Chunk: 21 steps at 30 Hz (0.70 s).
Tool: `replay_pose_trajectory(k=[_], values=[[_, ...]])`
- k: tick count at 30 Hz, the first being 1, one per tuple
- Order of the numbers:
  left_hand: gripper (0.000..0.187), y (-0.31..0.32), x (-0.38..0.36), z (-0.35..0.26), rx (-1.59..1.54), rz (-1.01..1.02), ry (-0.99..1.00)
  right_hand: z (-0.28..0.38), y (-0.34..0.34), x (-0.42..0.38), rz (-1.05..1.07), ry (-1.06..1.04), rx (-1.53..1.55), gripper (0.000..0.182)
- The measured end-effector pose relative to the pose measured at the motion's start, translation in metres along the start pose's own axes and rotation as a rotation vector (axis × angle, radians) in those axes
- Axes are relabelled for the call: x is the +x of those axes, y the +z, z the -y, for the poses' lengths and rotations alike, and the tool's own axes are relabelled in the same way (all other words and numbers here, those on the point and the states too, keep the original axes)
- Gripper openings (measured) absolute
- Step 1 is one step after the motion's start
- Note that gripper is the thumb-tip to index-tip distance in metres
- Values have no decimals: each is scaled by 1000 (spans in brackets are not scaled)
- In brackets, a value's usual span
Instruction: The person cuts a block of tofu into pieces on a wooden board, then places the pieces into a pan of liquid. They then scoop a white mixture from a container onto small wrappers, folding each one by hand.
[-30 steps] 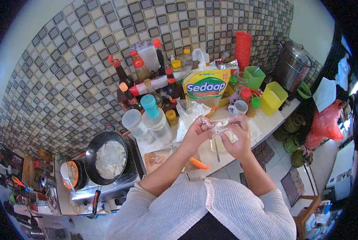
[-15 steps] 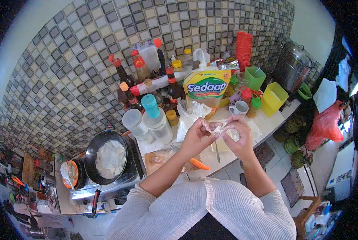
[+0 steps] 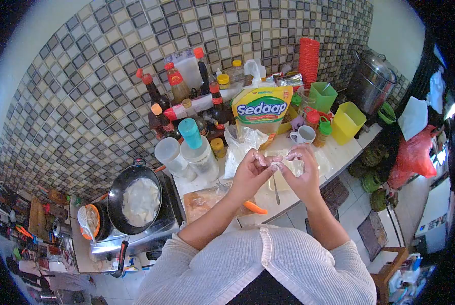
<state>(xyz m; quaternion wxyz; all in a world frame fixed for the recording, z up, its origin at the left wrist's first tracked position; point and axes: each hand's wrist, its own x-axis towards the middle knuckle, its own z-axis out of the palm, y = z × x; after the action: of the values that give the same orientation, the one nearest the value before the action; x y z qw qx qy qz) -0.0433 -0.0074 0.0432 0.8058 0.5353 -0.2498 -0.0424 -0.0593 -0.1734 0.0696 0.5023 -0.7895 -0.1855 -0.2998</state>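
Note:
My left hand (image 3: 253, 173) and my right hand (image 3: 302, 170) meet over a pale tray (image 3: 283, 184) on the counter. A small whitish piece (image 3: 277, 163) shows between the fingertips, which look dusted with white; both hands are closed in a pinch on it. Under them a spoon handle (image 3: 276, 192) sticks out of the tray. Left of my left hand stands an open white plastic bag (image 3: 241, 152). Below it a carrot (image 3: 255, 207) lies beside a cutting board (image 3: 202, 203) with a clear plastic bag on it.
A black pan (image 3: 116, 190) with pale pieces in cloudy liquid sits on the stove (image 3: 158, 235). An orange bowl (image 3: 88, 231) with a skimmer is farther left. Bottles, clear containers (image 3: 202, 157), a Sedaap pouch (image 3: 261, 109), a mug (image 3: 303, 135) and a yellow container (image 3: 348, 123) line the back.
My fingertips have shifted around the whitish piece, and less of it shows between them. The fingers of my right hand are raised slightly. The view has moved a little.

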Motion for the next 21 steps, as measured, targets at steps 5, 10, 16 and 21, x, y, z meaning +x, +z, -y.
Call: replay_pose_trajectory(k=[5, 10, 16, 21], values=[[31, -2, -3, 7, 44, -67, 45, 0, 2, 1, 29, 20, -21, 26], [31, 0, -9, 0, 105, -99, 90, 3, 5, 1, 35, 9, -47, 27], [29, -12, -18, -1, 22, -169, 121, -1, 20, -1, 123, 27, -29, 28], [27, -32, -41, -16, -26, -268, 55, 10, 53, -6, 155, 43, 73, 23]])
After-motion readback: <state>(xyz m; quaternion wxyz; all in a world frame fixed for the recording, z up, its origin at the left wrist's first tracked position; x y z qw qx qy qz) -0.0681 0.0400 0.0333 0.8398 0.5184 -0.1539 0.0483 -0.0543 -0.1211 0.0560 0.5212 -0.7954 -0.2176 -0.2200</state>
